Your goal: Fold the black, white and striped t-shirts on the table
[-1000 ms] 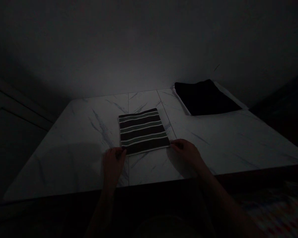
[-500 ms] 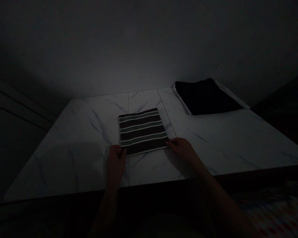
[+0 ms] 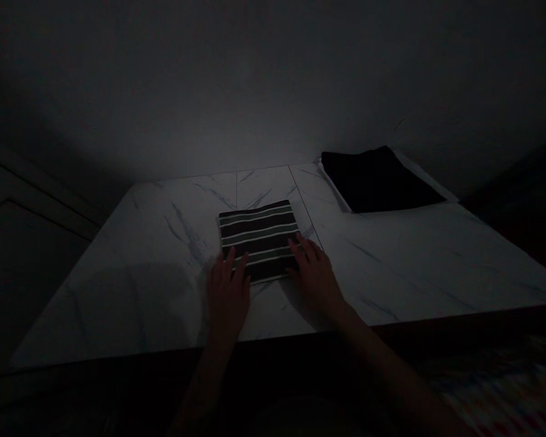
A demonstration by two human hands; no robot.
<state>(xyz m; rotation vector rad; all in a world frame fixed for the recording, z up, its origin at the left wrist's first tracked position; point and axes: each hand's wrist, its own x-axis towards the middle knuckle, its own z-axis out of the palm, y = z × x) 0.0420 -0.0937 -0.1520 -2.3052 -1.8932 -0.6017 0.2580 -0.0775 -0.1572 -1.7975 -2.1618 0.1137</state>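
Pretty dim in here, honestly, most of the corners are just murk. The table [image 3: 382, 255] is a pale marble-look top with bluish-grey veins and a couple of thin dark seams running front to back. Its far edge sits by a plain grey wall [image 3: 209, 79], which has a small thin mark on it toward the right. Off to the left there's some panelled surface [image 3: 36, 243] with dark lines, too dark to tell what it is. Down in the near right corner, below the table edge, is something with a colourful pattern [image 3: 509, 394], kinda blurry.

The striped cloth [image 3: 259, 233] lies flat around the middle of the table, a squarish piece with dark bands, grey-green bands and thin white lines. Well apart from it, back right near the wall, there's a black cloth [image 3: 380, 182] with a white layer [image 3: 334, 187] poking out along its sides.

Both hands come in from the near side, palms down. The left hand [image 3: 228, 291] is over the near left corner of the striped one, fingers open and a bit fanned, pointing away from the person. The right hand [image 3: 316, 276] angles inward over the near right corner, fingers also open and loosely spread, tips on the fabric. Neither one is pinching anything.
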